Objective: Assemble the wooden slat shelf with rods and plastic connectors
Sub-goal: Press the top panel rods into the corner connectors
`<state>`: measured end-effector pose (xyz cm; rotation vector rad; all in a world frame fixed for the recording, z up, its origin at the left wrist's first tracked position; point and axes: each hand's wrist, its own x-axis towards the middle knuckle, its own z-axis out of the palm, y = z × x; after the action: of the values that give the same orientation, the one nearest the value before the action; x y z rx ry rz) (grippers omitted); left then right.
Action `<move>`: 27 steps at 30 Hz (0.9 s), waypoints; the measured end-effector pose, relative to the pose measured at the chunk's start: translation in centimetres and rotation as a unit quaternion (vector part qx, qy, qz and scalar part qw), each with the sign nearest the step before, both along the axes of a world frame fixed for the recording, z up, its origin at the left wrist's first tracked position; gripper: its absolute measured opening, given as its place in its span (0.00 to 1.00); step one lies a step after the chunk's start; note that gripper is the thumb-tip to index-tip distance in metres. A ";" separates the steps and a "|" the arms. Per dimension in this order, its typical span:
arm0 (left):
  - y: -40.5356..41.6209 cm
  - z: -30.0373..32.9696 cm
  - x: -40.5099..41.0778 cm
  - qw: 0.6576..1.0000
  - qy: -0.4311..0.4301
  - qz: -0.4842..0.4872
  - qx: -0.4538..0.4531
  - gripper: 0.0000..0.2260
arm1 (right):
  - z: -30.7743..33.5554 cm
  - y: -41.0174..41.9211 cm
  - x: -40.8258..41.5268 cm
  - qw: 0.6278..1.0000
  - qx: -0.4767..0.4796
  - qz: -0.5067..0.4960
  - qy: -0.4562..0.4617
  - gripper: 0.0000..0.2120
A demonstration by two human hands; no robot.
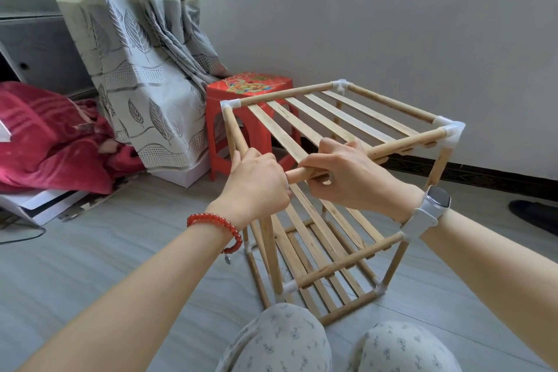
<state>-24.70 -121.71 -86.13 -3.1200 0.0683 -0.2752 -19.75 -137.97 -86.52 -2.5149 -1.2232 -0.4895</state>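
While gripping rod (305,174): both hands, prob. curled

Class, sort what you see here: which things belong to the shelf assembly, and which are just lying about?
Job: wooden shelf frame, front rod, white corner connector, left hand, right hand.
Lying about: red plastic stool, curtain, red blanket.

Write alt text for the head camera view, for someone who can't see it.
Two hands work at the near top corner of a half-built wooden slat shelf on the floor: the right hand grips the front rod, and the left hand closes round the corner where it ends. A red plastic stool and a curtain stand behind.
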 end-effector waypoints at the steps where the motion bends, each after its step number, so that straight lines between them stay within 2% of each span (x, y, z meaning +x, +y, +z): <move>1: 0.0 0.0 0.0 1.000 -0.001 0.005 -0.005 0.14 | -0.1 0.0 0.0 1.000 -0.004 -0.001 -0.001 0.10; 8: -0.2 -0.4 0.5 0.999 -0.008 0.015 -0.033 0.11 | -0.7 0.3 -0.3 1.000 -0.021 0.006 -0.013 0.11; 12: 0.2 -1.0 0.4 0.997 -0.037 -0.050 -0.049 0.09 | -1.0 -0.5 -0.3 0.999 -0.023 0.032 0.012 0.17; 14: 1.6 -2.0 0.0 0.972 -0.091 -0.125 -0.174 0.06 | -1.1 -1.4 0.0 0.999 -0.015 0.045 0.012 0.19; 16: 2.3 -2.7 -0.9 0.918 -0.120 -0.174 -0.336 0.09 | -1.3 -2.3 0.2 0.999 -0.001 0.042 -0.007 0.17; 18: 2.1 -3.3 -1.2 0.877 -0.143 -0.183 -0.421 0.12 | -1.5 -2.6 0.3 0.998 0.038 0.039 -0.041 0.14; 20: 1.5 -3.6 -0.8 0.865 -0.176 -0.159 -0.441 0.14 | -1.5 -2.4 0.3 0.992 0.102 0.019 -0.070 0.15; 22: 1.1 -3.7 -0.2 0.870 -0.234 -0.127 -0.415 0.18 | -1.4 -2.1 0.7 0.983 0.146 -0.030 -0.106 0.16; 27: 0.9 -4.9 0.7 0.836 -0.319 -0.111 -0.432 0.15 | -2.0 -1.3 1.8 0.969 0.161 -0.133 -0.129 0.19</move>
<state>-23.98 -120.85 -91.00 -3.5874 0.4002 -1.7886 -17.97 -139.29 -88.55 -2.3891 -0.8018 -1.0194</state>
